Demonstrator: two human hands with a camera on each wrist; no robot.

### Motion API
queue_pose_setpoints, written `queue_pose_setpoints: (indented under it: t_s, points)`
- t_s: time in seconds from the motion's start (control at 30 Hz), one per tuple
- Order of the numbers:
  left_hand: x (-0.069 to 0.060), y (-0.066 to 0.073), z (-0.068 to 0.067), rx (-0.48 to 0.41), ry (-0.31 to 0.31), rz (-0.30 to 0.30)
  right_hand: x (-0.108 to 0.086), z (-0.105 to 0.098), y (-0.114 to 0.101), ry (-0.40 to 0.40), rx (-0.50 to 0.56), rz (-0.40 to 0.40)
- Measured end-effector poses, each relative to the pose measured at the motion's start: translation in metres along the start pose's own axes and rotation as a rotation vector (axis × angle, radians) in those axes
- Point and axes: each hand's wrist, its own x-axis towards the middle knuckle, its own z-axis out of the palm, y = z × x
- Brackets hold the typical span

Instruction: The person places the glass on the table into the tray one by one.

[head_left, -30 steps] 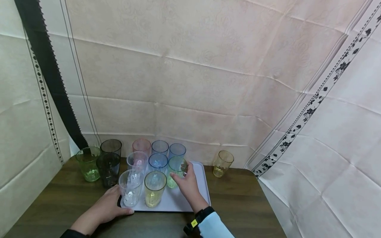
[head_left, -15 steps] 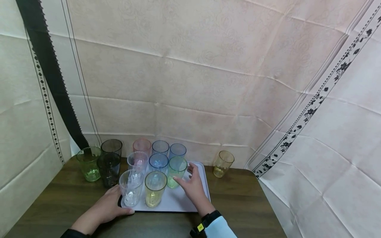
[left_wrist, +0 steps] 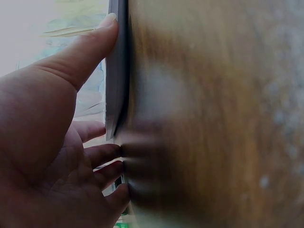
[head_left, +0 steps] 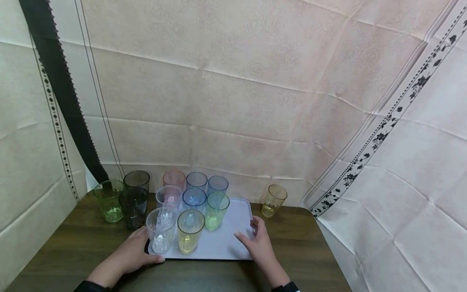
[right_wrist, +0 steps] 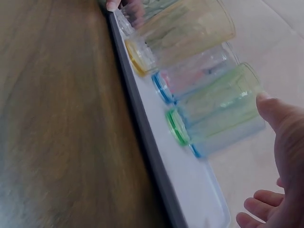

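My left hand [head_left: 132, 252] holds the front left corner of a white tray [head_left: 228, 249], its thumb against the front edge and its fingers at the left side. Close by it on the tray stand a clear glass [head_left: 159, 237] and a yellow glass [head_left: 189, 237]. Over the tray's right side hovers my right hand [head_left: 262, 245], thumb and fingers spread with nothing between them. A light green glass [head_left: 216, 213] stands upright to its left, apart from it. Behind are a blue glass [head_left: 194, 199], a pinkish glass [head_left: 168, 195] and several more in a back row.
Left of the tray, a green glass [head_left: 109, 202] and two dark glasses, the nearer dark glass [head_left: 134, 209] partly hiding the other, stand on the wooden table [head_left: 292, 247]. An amber glass [head_left: 273, 201] stands beyond the tray's right side. Cloth [head_left: 233, 101] hangs behind the table.
My right hand has let go of the light green glass and drawn away right and toward me, to the tray's right edge. The glass stays standing. My left hand has not moved.
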Motion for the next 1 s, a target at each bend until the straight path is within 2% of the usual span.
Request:
queue_pose_setpoints:
  t_s: [0.23,0.33,0.43,0.53,0.63,0.8,1.0]
  points:
    - [0.0,-0.001,0.0,0.004,0.004,0.005,-0.005,-0.008,0.007,0.054,-0.008,-0.046]
    - [0.0,-0.001,0.0,-0.001,0.001,0.005,0.0,-0.012,0.01,0.114,-0.028,-0.05]
    - [0.0,-0.001,0.001,0.0,0.002,0.009,0.013,-0.02,0.018,0.235,-0.02,-0.027]
    - [0.0,0.0,0.001,0.008,0.003,0.01,0.033,-0.033,0.03,0.362,0.0,0.005]
    - [0.0,0.0,0.0,0.009,-0.001,0.004,0.056,-0.048,0.041,0.428,-0.011,0.034]
    - [-0.001,0.0,0.0,0.001,-0.003,0.005,0.087,-0.069,0.046,0.424,-0.041,0.054]
    - [-0.001,0.001,-0.001,0.002,-0.007,0.0,0.109,-0.078,0.037,0.392,-0.026,0.035]
